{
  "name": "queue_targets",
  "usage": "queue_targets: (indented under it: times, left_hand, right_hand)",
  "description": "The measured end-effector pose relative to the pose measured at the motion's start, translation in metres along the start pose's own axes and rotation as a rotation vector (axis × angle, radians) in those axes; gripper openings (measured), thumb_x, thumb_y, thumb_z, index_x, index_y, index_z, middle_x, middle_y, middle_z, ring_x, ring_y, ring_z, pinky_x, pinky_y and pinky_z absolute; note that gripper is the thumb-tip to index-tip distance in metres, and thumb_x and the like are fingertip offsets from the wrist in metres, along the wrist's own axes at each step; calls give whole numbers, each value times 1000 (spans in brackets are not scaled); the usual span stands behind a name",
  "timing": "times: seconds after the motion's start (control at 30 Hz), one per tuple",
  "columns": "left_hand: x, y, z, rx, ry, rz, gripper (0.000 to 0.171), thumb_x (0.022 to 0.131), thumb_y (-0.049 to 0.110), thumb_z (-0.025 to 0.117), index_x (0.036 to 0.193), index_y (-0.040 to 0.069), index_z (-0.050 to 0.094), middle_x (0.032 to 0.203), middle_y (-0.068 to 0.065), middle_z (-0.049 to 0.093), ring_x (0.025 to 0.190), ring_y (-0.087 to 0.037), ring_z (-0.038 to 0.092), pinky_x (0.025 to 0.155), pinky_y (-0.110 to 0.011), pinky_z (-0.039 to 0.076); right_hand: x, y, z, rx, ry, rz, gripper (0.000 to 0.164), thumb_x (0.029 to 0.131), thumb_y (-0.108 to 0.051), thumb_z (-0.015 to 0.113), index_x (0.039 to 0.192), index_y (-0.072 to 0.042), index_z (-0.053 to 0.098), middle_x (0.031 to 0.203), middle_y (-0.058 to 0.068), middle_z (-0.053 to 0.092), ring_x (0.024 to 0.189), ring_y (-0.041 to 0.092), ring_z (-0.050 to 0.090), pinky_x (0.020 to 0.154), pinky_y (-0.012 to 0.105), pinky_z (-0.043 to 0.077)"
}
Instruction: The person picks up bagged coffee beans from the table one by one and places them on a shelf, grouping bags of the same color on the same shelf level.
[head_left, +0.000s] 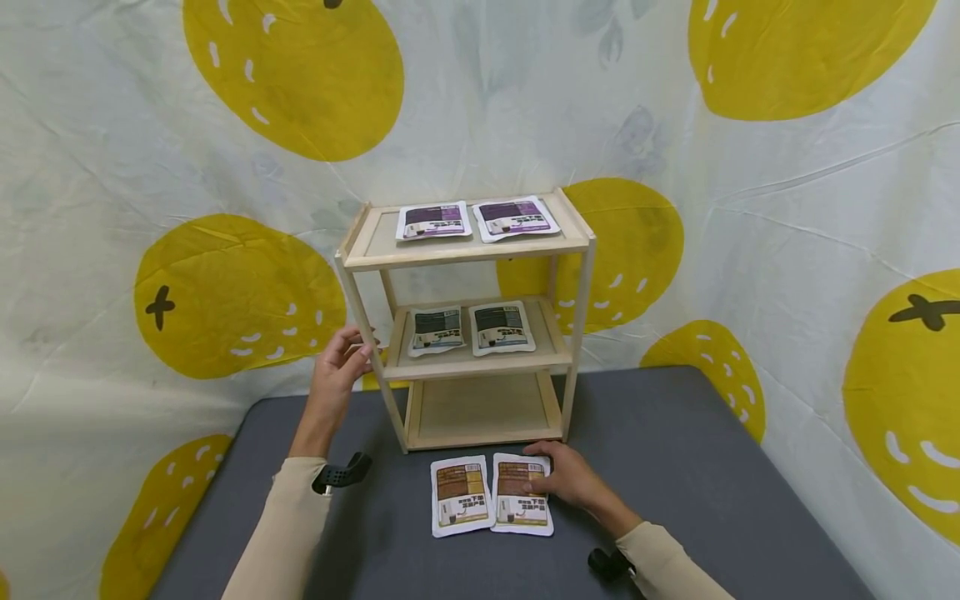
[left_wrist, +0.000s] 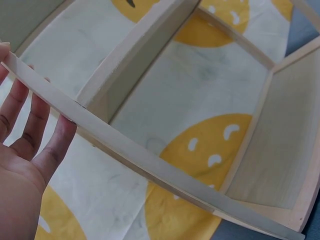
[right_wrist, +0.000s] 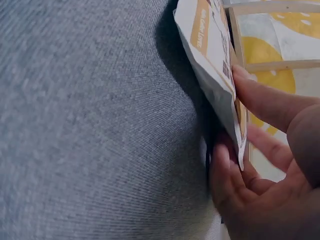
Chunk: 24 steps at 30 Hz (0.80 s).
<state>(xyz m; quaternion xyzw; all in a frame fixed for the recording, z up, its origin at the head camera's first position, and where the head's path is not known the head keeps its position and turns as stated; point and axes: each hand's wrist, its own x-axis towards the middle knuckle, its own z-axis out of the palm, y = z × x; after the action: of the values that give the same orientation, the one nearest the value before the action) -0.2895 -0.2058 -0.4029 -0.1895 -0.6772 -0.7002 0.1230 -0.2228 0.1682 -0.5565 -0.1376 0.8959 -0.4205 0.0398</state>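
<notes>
A three-tier wooden shelf rack (head_left: 480,410) stands on the grey table. My left hand (head_left: 337,372) holds its left front post, thumb in front and fingers behind, as the left wrist view shows on the post (left_wrist: 137,145). Two white pouches with brown and orange labels lie side by side before the rack: a left pouch (head_left: 462,510) and a right pouch (head_left: 519,510). My right hand (head_left: 576,479) pinches the right pouch by its edge. In the right wrist view the thumb is on its face and fingers reach beneath the edge (right_wrist: 220,97), which is lifted off the cloth.
Two purple-labelled pouches (head_left: 433,222) lie on the top tier. Two dark-green-labelled pouches (head_left: 502,327) lie on the middle tier. Behind the table (head_left: 660,467) hangs a white curtain (head_left: 510,100) printed with yellow fruit.
</notes>
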Motion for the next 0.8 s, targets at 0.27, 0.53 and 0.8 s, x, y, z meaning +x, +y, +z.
queue_targets:
  times: [0.27,0.53,0.8]
  left_hand:
    - [-1,0,0,10,0,-12,39,104,17,59,136,-3,50,116,-4,58,110,-17,65,87,-26,56]
    - [0,0,-1,-1,-3,-11,37,104,16,59,135,-2,51,117,-5,58,109,-17,65,87,-27,57]
    - [1,-1,-1,17,5,-16,36,104,18,60,134,0,52,117,-4,58,108,-17,66,86,-27,57]
  right_hand:
    - [-1,4,-6,194,-127,-107,53,81,0,81,132,-4,66,127,16,67,106,24,61,88,31,50]
    - [-3,6,-8,257,-108,-127,25,91,-9,75,116,-3,76,119,14,73,118,35,63,96,36,50]
    - [-1,2,-12,297,-89,-52,27,92,-12,74,118,-6,73,124,14,69,117,27,60,93,30,49]
